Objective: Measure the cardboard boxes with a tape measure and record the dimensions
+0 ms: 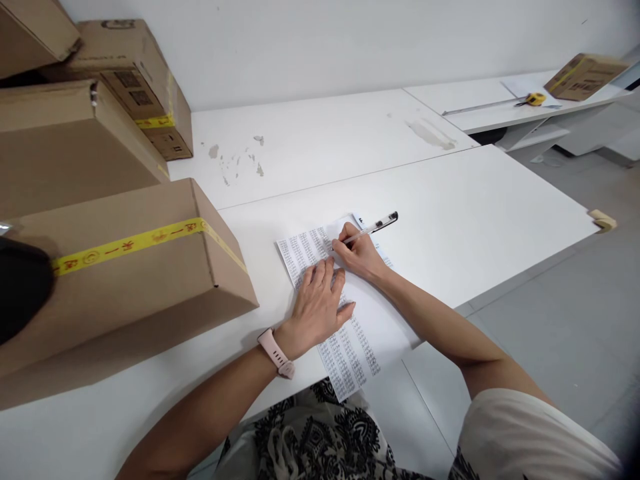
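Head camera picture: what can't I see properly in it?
All in the head view:
Writing on the sheet: too small to read, partly covered by the left hand.
Black object: cut off by the left edge.
Inside of the nearest box: hidden by its walls.
Tape measure markings: too small.

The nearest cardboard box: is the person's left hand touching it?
Apart. In the head view, white tabletop shows between the left hand and the cardboard box.
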{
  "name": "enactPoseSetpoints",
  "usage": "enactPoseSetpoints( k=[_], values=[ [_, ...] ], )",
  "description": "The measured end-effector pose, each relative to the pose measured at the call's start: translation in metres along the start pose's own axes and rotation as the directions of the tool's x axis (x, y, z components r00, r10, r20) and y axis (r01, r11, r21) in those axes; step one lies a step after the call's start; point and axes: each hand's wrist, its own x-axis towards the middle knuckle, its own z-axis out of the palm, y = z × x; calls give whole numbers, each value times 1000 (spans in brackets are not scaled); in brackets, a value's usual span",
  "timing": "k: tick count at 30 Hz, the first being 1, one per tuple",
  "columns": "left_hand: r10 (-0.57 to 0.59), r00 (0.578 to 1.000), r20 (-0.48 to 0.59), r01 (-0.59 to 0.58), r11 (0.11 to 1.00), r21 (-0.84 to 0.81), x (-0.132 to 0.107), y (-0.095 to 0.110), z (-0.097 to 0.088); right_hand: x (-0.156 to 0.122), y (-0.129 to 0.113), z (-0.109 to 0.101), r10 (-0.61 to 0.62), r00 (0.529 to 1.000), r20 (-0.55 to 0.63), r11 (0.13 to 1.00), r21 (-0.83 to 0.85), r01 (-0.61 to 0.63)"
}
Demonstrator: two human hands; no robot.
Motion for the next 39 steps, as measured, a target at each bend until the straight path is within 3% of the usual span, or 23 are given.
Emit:
enactPoseSetpoints(
  k=[39],
  values=[
    [-1, 1000, 5, 1, 1000, 8, 0, 0, 1, 3, 11, 1, -7, 999, -46, 1000, 3, 7]
  ],
)
